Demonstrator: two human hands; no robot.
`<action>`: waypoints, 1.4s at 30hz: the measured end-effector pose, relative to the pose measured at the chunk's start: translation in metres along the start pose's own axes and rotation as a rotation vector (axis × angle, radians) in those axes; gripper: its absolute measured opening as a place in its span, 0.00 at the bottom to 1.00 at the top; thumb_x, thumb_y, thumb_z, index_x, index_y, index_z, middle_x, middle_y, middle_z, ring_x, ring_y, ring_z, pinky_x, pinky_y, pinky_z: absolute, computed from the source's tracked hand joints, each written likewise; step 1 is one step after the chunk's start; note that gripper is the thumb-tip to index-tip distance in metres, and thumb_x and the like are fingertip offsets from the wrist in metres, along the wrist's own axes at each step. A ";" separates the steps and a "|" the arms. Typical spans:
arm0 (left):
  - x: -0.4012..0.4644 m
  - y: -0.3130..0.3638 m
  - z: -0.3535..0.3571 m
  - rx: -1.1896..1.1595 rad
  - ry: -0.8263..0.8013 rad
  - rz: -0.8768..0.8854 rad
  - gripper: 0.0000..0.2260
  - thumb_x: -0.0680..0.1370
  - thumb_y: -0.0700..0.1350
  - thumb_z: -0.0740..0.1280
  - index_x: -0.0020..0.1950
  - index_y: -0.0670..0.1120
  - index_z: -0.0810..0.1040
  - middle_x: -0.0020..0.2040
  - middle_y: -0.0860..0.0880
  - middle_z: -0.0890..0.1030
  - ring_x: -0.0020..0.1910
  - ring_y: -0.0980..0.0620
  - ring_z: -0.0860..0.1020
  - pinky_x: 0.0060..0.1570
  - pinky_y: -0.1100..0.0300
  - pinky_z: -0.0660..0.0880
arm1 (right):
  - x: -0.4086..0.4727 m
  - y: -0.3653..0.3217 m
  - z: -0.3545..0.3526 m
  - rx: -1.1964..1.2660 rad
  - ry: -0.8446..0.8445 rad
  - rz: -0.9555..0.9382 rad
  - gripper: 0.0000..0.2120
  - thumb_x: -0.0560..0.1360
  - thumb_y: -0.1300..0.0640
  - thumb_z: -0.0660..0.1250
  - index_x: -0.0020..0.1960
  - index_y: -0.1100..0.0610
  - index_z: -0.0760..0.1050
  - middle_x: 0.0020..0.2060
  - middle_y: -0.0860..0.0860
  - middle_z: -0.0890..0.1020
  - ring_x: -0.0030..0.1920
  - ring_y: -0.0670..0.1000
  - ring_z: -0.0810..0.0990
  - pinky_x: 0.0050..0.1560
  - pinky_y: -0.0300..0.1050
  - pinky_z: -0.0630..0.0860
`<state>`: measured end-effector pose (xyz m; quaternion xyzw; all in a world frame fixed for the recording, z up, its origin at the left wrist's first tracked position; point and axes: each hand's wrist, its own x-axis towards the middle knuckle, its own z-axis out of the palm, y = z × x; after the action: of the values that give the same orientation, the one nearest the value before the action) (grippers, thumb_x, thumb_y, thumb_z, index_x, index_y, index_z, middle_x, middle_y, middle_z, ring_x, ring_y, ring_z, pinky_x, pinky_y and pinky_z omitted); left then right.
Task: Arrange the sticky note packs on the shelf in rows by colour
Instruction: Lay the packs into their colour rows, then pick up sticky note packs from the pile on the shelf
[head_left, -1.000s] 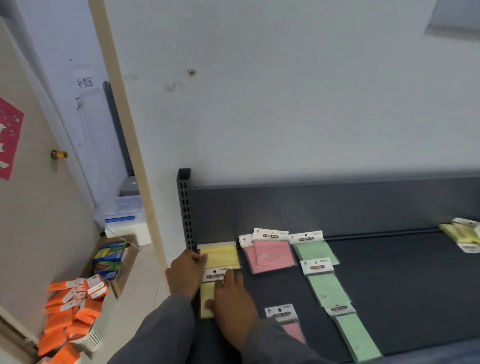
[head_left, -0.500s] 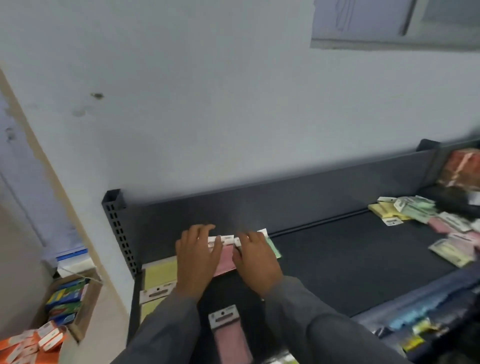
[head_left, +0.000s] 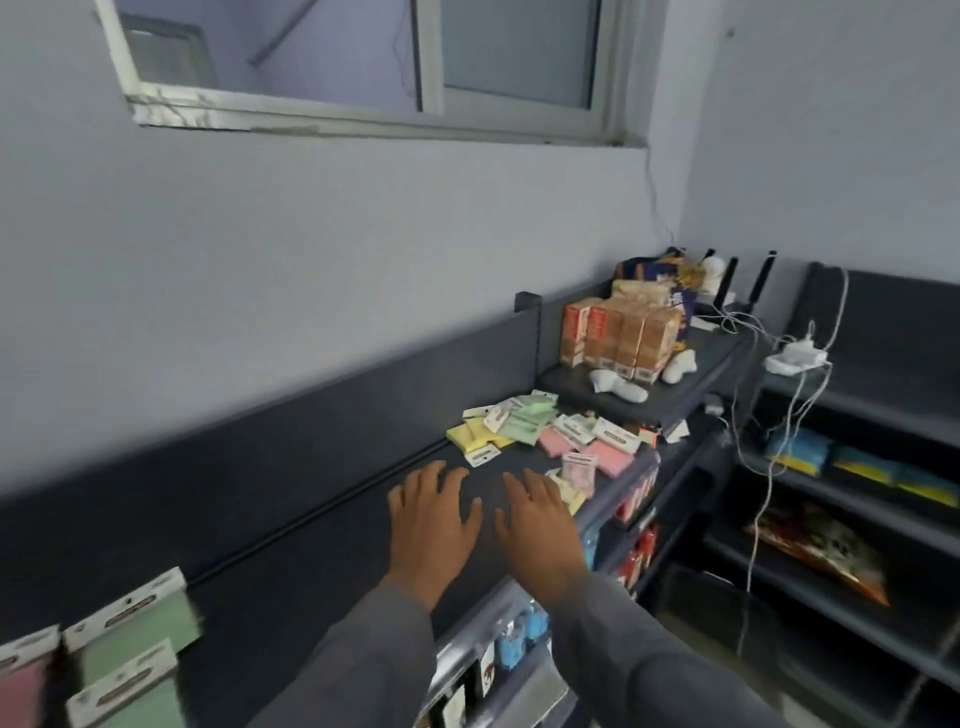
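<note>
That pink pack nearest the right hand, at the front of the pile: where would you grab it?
Probably by its white header card, pinched from above with the right hand. The pink pack lies flat atop other packs, so its top edge looks freest; the open hands hold nothing.

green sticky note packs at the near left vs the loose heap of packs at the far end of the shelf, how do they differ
The green sticky note packs with white header cards lie flat, one behind another in a line; the mixed heap of yellow, green and pink packs is jumbled, with packs overlapping at odd angles. The near packs are one colour; the heap mixes three. The heap lies just beyond both open hands, left and right; the green packs lie well to their left. Both groups rest on the same dark metal shelf.
</note>
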<state>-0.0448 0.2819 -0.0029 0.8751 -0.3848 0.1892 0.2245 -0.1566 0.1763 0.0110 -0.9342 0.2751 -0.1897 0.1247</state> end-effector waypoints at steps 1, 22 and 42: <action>0.010 0.016 0.010 0.001 -0.023 0.022 0.19 0.78 0.57 0.66 0.67 0.52 0.78 0.67 0.48 0.77 0.66 0.45 0.74 0.62 0.45 0.68 | 0.005 0.019 -0.003 -0.003 0.010 0.018 0.26 0.83 0.52 0.57 0.79 0.58 0.59 0.76 0.58 0.64 0.77 0.59 0.58 0.77 0.53 0.56; 0.165 0.142 0.210 -0.034 -0.625 0.033 0.25 0.75 0.63 0.67 0.63 0.48 0.74 0.62 0.44 0.76 0.63 0.43 0.73 0.59 0.50 0.73 | 0.164 0.237 0.021 -0.097 -0.330 0.415 0.30 0.75 0.45 0.68 0.74 0.52 0.65 0.71 0.59 0.68 0.75 0.63 0.61 0.70 0.59 0.69; 0.198 0.122 0.185 -0.684 -0.239 -0.352 0.18 0.79 0.41 0.71 0.68 0.47 0.75 0.47 0.53 0.80 0.43 0.56 0.77 0.43 0.65 0.74 | 0.193 0.249 0.018 -0.147 -0.404 0.100 0.18 0.70 0.43 0.66 0.52 0.55 0.80 0.47 0.52 0.78 0.48 0.52 0.76 0.50 0.48 0.79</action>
<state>0.0167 -0.0077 -0.0263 0.8183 -0.2931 -0.0941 0.4855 -0.1157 -0.1333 -0.0341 -0.9451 0.3036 0.0282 0.1179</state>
